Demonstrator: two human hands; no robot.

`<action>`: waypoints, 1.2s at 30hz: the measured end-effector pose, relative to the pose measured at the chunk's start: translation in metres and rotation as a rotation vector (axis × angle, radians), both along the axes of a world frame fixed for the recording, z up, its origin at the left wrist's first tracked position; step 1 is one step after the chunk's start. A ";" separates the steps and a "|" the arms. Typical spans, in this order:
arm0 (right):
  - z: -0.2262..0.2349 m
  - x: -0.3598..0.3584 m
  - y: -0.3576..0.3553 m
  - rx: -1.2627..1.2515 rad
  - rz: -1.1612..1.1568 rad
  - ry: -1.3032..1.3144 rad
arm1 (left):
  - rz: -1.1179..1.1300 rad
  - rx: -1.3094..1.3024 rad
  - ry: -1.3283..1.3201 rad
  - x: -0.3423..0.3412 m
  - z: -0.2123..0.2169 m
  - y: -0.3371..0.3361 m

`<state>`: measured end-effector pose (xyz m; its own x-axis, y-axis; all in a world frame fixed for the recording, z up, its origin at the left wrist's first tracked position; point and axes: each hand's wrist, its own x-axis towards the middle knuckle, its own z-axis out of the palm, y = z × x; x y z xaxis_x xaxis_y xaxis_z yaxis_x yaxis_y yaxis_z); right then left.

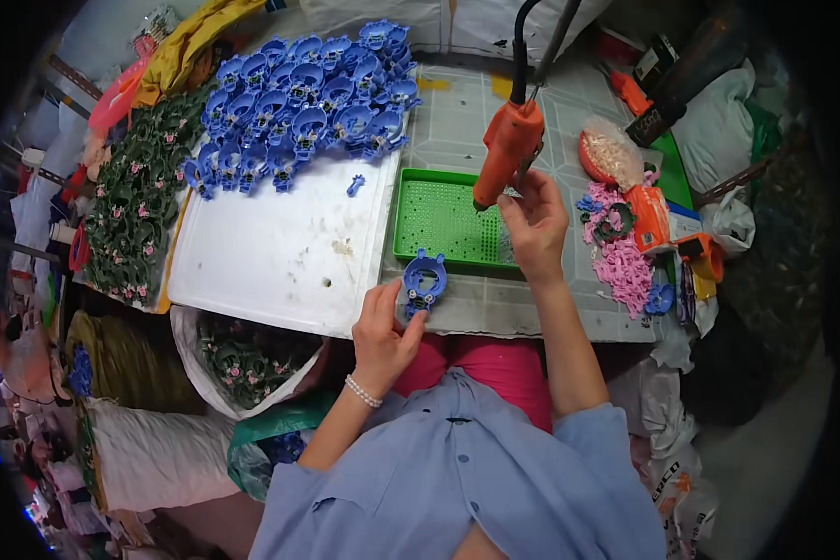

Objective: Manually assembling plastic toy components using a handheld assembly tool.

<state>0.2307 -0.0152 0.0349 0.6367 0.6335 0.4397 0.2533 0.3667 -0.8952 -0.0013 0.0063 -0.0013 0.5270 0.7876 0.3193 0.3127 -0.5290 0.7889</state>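
Observation:
On the table edge in front of me lies a blue plastic part point(424, 301), ring-shaped with two small ears and a lower stem. My left hand point(385, 338) grips its lower end between thumb and fingers. An orange electric screwdriver point(511, 149) hangs from a black cord, its tip pointing down over a green perforated tray point(443, 222). My right hand point(538, 227) holds the screwdriver near its lower end, with some fingers hidden behind it. Small metal bits, perhaps screws, lie at the tray's right end.
A pile of blue parts point(313, 93) covers the back of a white board point(271, 252). Dark green parts point(140, 196) are heaped at left. At right lie pink pieces point(623, 271) and a bag of pale bits point(611, 154). A filled sack point(191, 350) stands below the front edge.

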 end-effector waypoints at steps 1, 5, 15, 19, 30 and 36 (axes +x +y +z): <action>0.002 -0.001 0.000 -0.005 0.010 0.013 | 0.002 -0.003 -0.001 -0.001 -0.001 0.000; -0.002 0.000 0.001 0.009 0.029 0.042 | -0.006 0.035 -0.020 0.001 -0.003 0.000; -0.009 -0.007 -0.002 -0.008 -0.025 0.048 | -0.006 -0.015 0.010 -0.005 -0.004 -0.003; -0.006 -0.001 -0.001 0.011 0.012 0.072 | -0.006 -0.004 0.009 -0.001 -0.007 -0.004; -0.016 -0.001 0.000 -0.008 -0.010 0.071 | -0.013 0.025 0.030 -0.002 -0.008 -0.003; -0.017 -0.002 -0.002 -0.043 -0.007 0.080 | -0.020 0.055 0.051 -0.004 -0.009 -0.002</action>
